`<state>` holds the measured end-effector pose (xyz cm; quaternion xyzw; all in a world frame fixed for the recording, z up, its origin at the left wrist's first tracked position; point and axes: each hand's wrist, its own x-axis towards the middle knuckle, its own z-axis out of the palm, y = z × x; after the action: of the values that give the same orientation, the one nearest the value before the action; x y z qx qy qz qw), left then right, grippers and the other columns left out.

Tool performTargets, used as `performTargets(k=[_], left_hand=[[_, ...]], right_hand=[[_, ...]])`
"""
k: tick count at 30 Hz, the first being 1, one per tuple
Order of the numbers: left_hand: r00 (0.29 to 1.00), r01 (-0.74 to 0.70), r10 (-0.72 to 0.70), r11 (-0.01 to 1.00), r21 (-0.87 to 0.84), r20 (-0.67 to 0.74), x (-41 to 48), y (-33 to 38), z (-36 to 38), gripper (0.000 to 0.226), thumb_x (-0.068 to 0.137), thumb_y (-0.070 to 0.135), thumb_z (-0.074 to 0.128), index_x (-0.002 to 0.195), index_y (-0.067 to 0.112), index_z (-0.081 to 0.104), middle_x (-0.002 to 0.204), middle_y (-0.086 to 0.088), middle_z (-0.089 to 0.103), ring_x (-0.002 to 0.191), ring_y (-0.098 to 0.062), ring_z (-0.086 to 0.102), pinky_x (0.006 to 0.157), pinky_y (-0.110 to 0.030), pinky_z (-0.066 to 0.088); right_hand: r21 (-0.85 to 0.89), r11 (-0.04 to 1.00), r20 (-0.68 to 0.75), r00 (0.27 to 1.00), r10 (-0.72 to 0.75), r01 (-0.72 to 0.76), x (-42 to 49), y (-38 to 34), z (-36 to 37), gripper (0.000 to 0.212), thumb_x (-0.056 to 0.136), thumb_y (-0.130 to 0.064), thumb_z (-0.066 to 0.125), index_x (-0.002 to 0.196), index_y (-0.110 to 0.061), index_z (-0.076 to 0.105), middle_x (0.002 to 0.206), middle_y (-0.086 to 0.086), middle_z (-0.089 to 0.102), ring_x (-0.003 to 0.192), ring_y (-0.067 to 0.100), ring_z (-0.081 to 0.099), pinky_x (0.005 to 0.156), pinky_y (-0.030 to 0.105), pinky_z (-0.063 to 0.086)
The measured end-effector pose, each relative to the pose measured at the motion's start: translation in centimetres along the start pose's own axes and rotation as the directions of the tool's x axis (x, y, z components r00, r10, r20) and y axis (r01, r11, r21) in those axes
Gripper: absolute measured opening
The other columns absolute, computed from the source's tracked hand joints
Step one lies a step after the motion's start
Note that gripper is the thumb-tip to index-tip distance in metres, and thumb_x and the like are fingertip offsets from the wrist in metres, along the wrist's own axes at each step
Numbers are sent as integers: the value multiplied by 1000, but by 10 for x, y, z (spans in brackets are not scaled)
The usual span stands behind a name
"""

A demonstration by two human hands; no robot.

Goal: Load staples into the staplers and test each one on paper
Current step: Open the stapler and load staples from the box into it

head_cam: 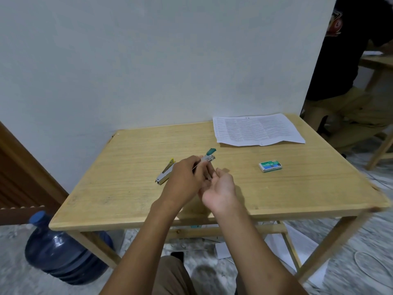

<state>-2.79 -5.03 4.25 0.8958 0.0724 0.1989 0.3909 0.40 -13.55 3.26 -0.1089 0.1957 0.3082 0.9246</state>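
Pointing its green plastic tip toward the upper right of the frame, the small green-handled metal stapler [209, 157] sits just above centre, its long axis slanting from lower left to upper right. The left hand [184, 184] grips its rear end with curled fingers. The right hand [220, 188] lies palm-up just beside it, fingers loosely bent and grasping nothing visible. Left of the hands, a yellow-handled metal stapler [164, 173] rests on the pale wooden table [127, 188], slanting the same way. A small green-and-white staple box [270, 166] lies right of centre, well apart from the hands. Printed white paper sheets [257, 129] lie at the table's far right corner. A blue water jug [57, 250] stands at lower left.
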Motion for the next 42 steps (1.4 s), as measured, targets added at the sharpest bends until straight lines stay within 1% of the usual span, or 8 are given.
performTargets(k=[4,8,12,15,21,32,36,42], left_hand=[[974,218,-224,941,-259,7,-1,3,-2,39,101,32,51,73,8,63,53,6,55,48,-5,48,48,-19,40],[871,478,-418,606,-636,257,-1,-2,-6,34,103,36,47,91,7,61,56,1,45,49,-12,41,48,-23,36],[805,553,-432,302,-776,406,-2,-5,0,30,102,37,49,101,8,58,55,2,37,50,-12,33,42,-22,30],[790,572,-423,249,-781,444,-3,-6,8,31,102,37,48,106,8,56,56,2,38,49,-12,33,42,-22,30],[779,599,-443,320,-734,443,-3,-6,20,32,103,36,47,102,6,59,56,-1,41,49,-13,35,42,-23,32],[904,427,-411,885,-186,120,5,-5,45,51,101,39,48,84,-6,67,60,-9,50,50,-12,47,49,-21,35],[938,339,-343,939,62,54,9,0,58,49,102,36,45,68,2,58,56,-3,46,53,-17,45,50,-28,32],[963,270,-266,928,256,-49,6,-4,72,51,102,43,39,86,2,65,93,-13,60,85,-29,60,65,-33,40]], right_hand=[[-38,997,-3,998,-66,66,0,-5,-3,34,103,-17,31,108,-2,61,94,15,67,84,25,66,71,34,56],[-319,915,-5,965,-263,248,5,-29,-11,23,93,1,31,102,-6,52,67,2,45,54,11,36,52,24,28],[-896,252,209,847,-488,366,10,-58,-16,28,95,-4,30,95,-13,57,64,-3,43,51,10,34,48,24,26],[-907,-335,396,788,-471,255,16,-74,-16,30,98,-11,29,96,-19,58,69,-5,50,55,13,42,53,29,30],[-677,-722,441,864,-243,143,37,-85,-26,30,95,-6,34,105,-20,59,111,3,57,103,20,50,81,35,43],[-731,-632,609,665,-432,259,2,-120,-36,25,96,-16,45,103,-28,65,111,-10,60,103,10,55,86,35,48],[-718,-693,582,603,-545,66,-8,-151,-49,22,93,-33,55,114,-32,63,124,-4,56,115,16,47,92,38,44],[-685,-718,438,718,-540,-122,-7,-168,-57,44,91,-56,53,130,-35,58,133,3,51,125,24,42,101,41,34]])
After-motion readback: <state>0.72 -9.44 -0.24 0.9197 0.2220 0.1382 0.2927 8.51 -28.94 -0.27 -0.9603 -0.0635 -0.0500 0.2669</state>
